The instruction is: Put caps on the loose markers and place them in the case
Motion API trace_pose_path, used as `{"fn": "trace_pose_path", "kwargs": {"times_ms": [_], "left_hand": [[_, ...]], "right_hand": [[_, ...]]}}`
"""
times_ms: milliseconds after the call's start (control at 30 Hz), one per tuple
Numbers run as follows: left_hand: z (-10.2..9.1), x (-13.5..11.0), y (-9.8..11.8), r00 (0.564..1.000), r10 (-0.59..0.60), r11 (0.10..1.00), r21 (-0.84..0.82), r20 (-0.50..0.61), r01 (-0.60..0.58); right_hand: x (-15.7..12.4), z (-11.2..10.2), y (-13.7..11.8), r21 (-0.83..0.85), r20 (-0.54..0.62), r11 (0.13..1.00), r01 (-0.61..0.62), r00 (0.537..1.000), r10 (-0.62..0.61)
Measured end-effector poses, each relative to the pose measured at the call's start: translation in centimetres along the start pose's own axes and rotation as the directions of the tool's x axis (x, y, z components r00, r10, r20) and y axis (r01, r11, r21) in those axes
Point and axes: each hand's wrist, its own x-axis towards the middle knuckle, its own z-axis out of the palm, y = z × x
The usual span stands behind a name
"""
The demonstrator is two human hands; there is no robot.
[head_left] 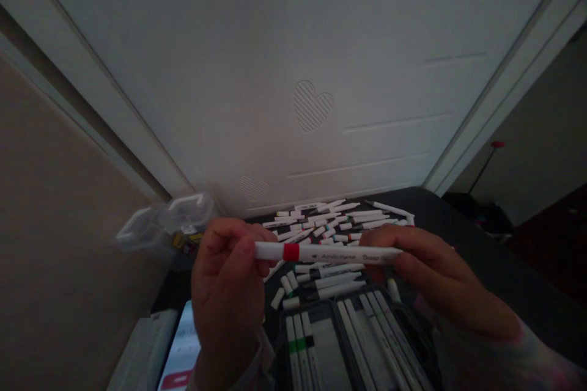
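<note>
Both my hands hold one white marker [328, 253] with a red band, level in front of me. My left hand [227, 293] pinches its left end, by the cap. My right hand [431, 278] grips the right end of the barrel. Beyond it lies a heap of several white markers [334, 223] with coloured bands on a dark surface [463, 238]. Under my hands an open dark marker case [353, 342] holds several markers in its slots.
A clear plastic box [162, 226] stands at the left beside a beige wall. A white door with embossed hearts [314, 104] rises behind the heap. A phone or tablet with a lit screen [181, 354] lies at the lower left.
</note>
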Motion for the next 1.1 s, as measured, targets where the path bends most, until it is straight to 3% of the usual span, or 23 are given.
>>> {"fn": "trace_pose_path", "kwargs": {"times_ms": [200,433,600,767,967,1100], "left_hand": [[-0.01,-0.15,0.0,0.999,-0.039,0.998,0.041,0.023,0.038],[-0.78,-0.93,-0.21,0.973,-0.216,0.968,0.152,0.085,0.202],[-0.78,-0.99,-0.04,0.953,-0.274,0.942,0.236,0.126,0.24],[-0.59,-1.01,-0.06,0.968,-0.239,0.942,0.261,0.078,0.211],[-0.65,-0.77,0.37,0.949,-0.227,0.839,0.538,0.217,0.078],[-0.34,-0.49,0.7,0.925,-0.213,0.809,0.588,0.314,-0.013]], "right_hand": [[0.13,-0.17,0.03,-0.044,-0.031,0.999,0.02,0.999,-0.021],[0.42,-0.08,-0.01,-0.132,-0.093,0.991,-0.006,0.996,-0.007],[0.59,0.12,-0.01,-0.188,-0.115,0.982,-0.033,0.993,0.011],[0.7,0.26,-0.1,-0.205,-0.114,0.979,-0.017,0.993,-0.007],[0.72,0.36,-0.06,-0.246,-0.069,0.969,-0.018,0.998,0.001],[0.61,0.34,0.09,-0.238,-0.062,0.971,-0.022,0.998,0.007]]}}
